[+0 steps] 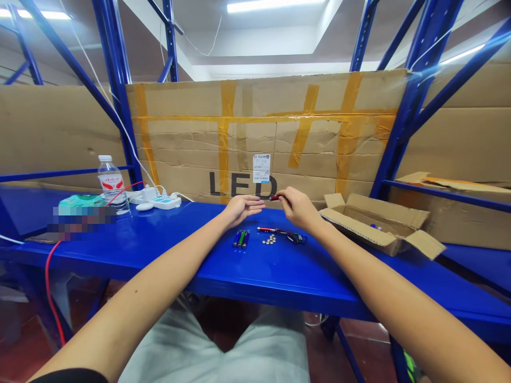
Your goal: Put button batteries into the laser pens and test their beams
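My right hand (297,206) pinches a short red metal tube (274,198), perhaps part of a small penlight, just above the table's far side. Opposite its tip, my left hand (240,209) is held out with fingers stretched and nothing visible on it. Below the left hand three slim coloured tubes (241,239), blue, green and purple, lie side by side. A red pen-shaped light (266,230) lies to their right, near a small heap of dark metal clips (296,238). Several silver button cells (269,240) are scattered in front of it.
An open cardboard box (383,226) stands right of my right hand. On the left are a water bottle (112,186), a green pack (82,204) and a white power strip (159,201). A large cardboard panel (183,143) closes off the blue table's (167,239) back.
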Demonstrator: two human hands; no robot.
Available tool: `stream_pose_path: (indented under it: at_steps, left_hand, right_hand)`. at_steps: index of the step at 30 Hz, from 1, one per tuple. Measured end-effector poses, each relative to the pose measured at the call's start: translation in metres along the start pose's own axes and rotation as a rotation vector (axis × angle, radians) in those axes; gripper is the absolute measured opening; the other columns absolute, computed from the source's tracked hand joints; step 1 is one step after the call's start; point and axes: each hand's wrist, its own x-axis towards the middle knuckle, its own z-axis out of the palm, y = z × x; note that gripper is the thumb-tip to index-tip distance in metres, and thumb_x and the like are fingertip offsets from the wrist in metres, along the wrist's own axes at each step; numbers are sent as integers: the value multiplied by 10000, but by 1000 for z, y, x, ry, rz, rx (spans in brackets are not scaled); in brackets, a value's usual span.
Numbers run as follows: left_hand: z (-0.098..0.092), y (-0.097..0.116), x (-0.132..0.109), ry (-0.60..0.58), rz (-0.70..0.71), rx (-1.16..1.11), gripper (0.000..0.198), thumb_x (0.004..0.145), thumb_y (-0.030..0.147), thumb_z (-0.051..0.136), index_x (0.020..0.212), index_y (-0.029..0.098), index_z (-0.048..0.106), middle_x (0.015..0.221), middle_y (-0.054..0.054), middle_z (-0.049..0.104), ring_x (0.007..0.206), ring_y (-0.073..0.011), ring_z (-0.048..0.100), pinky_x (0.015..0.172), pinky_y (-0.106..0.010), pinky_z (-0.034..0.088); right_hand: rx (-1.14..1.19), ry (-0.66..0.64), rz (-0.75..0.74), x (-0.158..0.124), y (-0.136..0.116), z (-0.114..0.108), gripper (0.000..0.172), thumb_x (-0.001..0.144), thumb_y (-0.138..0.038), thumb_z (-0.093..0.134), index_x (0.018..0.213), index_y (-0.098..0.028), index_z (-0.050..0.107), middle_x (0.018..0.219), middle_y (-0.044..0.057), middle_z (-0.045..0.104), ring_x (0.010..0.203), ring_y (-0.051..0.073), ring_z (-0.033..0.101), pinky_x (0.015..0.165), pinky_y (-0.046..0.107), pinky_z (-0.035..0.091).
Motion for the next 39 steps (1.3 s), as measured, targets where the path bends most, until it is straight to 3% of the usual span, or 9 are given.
stream_pose_path:
  at_steps: [24,32,35,39]
  left_hand:
    - [1,0,1,42,-13,17,369,781,-50,424,1097,-30,612,1099,-284,680,972,-282,710,968,-434,525]
    - [1,1,-1,31,4,41,273,774,-37,453,959,12,647,1024,-257,708,947,-274,715,945,-432,531]
    - [2,-1,0,9,48,153,220,755,-17,526,927,44,649,994,-219,721,890,-254,720,898,-430,544]
    - [6,-8,-2,-82,253,486,184,778,72,591,946,89,665,860,-120,730,750,-177,689,771,-359,556]
  right_hand:
    - [-6,-25,7,-2,1,-2,230,929,-171,425,914,-168,655,880,101,653,818,212,611,751,328,462]
    - [54,-29,56,-1,2,-1,232,931,-186,425,882,-171,651,894,105,675,848,215,622,790,331,467]
    - [107,-38,101,-1,3,2,230,926,-195,433,864,-175,653,900,104,690,861,217,625,808,340,467]
    - [224,-129,215,-3,4,10,210,915,-204,446,964,-157,645,941,104,707,867,208,630,807,340,465]
